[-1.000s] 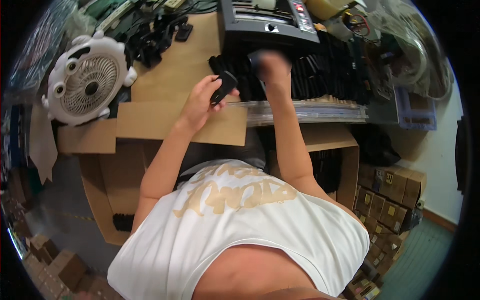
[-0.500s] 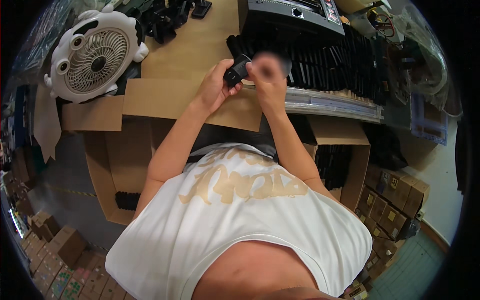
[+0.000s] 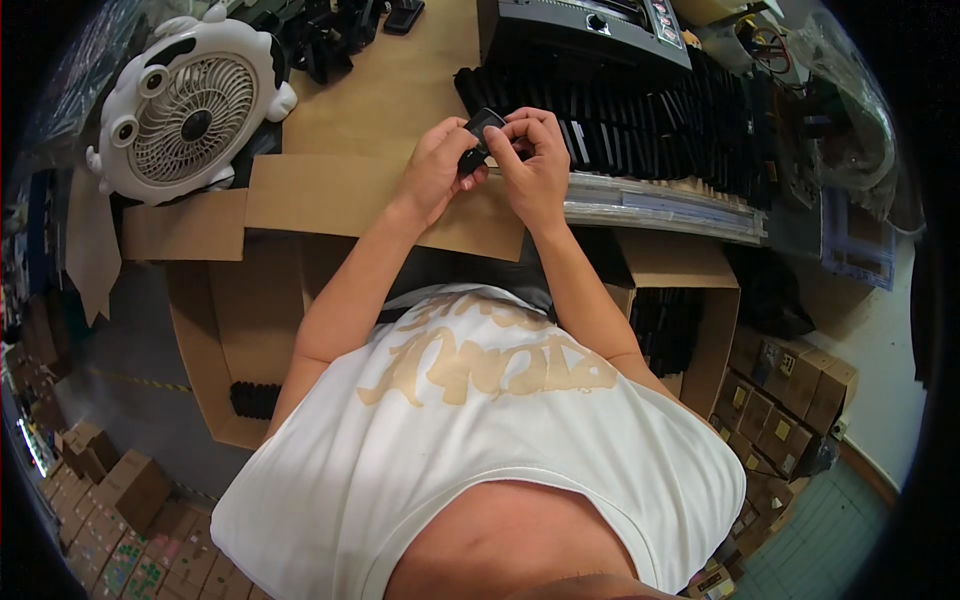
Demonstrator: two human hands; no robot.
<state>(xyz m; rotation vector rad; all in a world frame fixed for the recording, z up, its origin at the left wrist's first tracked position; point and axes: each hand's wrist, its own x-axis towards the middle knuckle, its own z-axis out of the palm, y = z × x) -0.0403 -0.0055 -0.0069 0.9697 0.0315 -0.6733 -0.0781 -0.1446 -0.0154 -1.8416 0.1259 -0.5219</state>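
Observation:
A small black box-shaped plastic device (image 3: 483, 126) is held between my two hands above the cardboard-covered bench. My left hand (image 3: 433, 172) is closed round its left and lower sides. On the other side, the thumb of my right hand (image 3: 538, 172) presses at its edge, with the fingers curled behind. Those right fingers partly hide the device, so its exact kind is unclear. Just right of my hands stand long rows of thin black plastic pieces (image 3: 640, 130), packed side by side.
A white animal-shaped fan (image 3: 195, 125) stands at the left. A dark machine with a knob (image 3: 585, 40) sits at the back. Black parts (image 3: 325, 40) lie at the back left. Open cardboard boxes (image 3: 235, 330) flank me below the bench, whose front has a cardboard flap (image 3: 300, 195).
The black device has turned and tilted in my hands. My right hand's fingers, smeared earlier, now show curled at its right edge; my left hand has stayed nearly in place.

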